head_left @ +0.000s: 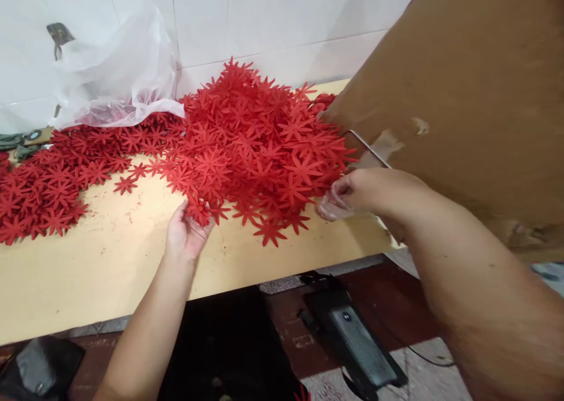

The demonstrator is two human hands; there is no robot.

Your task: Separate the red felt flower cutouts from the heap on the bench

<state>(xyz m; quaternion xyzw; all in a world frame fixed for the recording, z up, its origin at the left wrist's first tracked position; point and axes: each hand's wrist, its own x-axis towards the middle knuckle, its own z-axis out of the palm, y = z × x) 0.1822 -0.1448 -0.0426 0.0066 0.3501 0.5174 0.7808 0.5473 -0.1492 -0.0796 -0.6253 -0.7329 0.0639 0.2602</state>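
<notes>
A tall heap of red star-shaped flower cutouts (264, 148) covers the middle of the table. At its front left edge is my left hand (187, 233), palm up with fingers curled around a small bunch of red flower cutouts (199, 211). My right hand (363, 190) is at the heap's right edge, its fingers closed on a crumpled clear plastic piece (332, 207) low over the tabletop. Whether that plastic is a bag or a wrapper I cannot tell. Darker red cutouts (57, 183) spread across the table's left side.
A translucent white plastic bag (127, 72) rests on the cutouts by the tiled wall (273, 13). A large brown cardboard sheet (476, 95) leans at the right, close to my right arm. Below the pale tabletop (110, 271) lies a black-and-grey device (359, 342) with a cable.
</notes>
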